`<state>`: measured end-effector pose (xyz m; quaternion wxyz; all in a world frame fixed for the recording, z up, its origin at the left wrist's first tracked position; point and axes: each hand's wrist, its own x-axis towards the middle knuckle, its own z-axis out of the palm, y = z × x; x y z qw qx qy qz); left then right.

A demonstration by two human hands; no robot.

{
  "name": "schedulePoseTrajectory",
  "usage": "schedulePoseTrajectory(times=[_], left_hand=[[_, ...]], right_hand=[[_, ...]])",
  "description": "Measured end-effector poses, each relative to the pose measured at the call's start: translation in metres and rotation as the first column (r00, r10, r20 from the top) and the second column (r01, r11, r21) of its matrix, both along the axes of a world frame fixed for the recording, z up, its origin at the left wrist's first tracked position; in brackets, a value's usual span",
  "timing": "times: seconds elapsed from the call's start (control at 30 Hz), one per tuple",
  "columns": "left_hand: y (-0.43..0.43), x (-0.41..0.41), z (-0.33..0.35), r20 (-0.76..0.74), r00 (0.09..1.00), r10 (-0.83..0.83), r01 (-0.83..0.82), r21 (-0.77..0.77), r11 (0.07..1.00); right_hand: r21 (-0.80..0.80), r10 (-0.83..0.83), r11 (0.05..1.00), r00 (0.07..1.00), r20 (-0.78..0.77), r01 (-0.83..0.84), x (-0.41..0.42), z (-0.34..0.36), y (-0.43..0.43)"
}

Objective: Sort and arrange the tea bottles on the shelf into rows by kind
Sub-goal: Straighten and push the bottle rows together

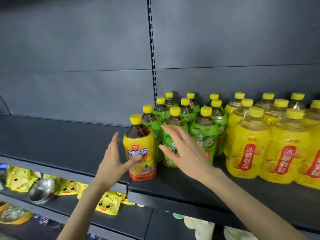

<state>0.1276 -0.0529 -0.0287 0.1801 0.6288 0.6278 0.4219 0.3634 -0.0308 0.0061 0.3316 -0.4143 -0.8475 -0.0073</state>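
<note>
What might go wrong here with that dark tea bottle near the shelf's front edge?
The black tea bottle stands close to the shelf edge; a clumsy nudge from the left hand could tip it off. The right hand hovers before tightly packed green tea bottles; a knock might topple several.

Our left hand (112, 160) is spread open at the left side of an iced black tea bottle (140, 135), fingers straight and thumb lying across its yellow label. That bottle stands upright at the front edge of the dark shelf (60, 135), just beside a cluster of green tea bottles (204, 135) with yellow caps. Our right hand (181, 149) reaches in front of the green ones, fingers splayed; we cannot tell whether it touches them. Further right stand rows of yellow pear drink bottles (251, 146). On the lower shelf (135, 217) lie yellow duck packets (107, 203) and a metal bowl (42, 189).
</note>
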Motion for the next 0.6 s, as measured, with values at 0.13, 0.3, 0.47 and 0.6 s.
schedulePoseTrajectory(times=[0.13,0.3,0.47,0.6], left_hand=[[0.020,-0.009,-0.017,0.315,0.918,-0.242,0.271,-0.051,0.961],[0.029,-0.013,-0.034,0.454,0.821,-0.346,0.393,-0.011,0.919],[0.034,-0.009,-0.041,0.476,0.804,-0.355,0.380,0.048,0.924],[0.027,0.013,-0.044,0.472,0.778,-0.414,0.435,0.071,0.898]], right_hand=[[-0.232,0.103,0.962,0.978,-0.183,-0.144,-0.052,0.012,0.022],[-0.349,0.057,0.909,0.897,-0.439,-0.228,-0.079,0.004,0.031],[-0.451,-0.076,0.865,0.829,-0.554,-0.222,-0.075,-0.004,0.012],[-0.536,-0.158,0.796,0.759,-0.632,-0.281,-0.048,-0.017,-0.009]])
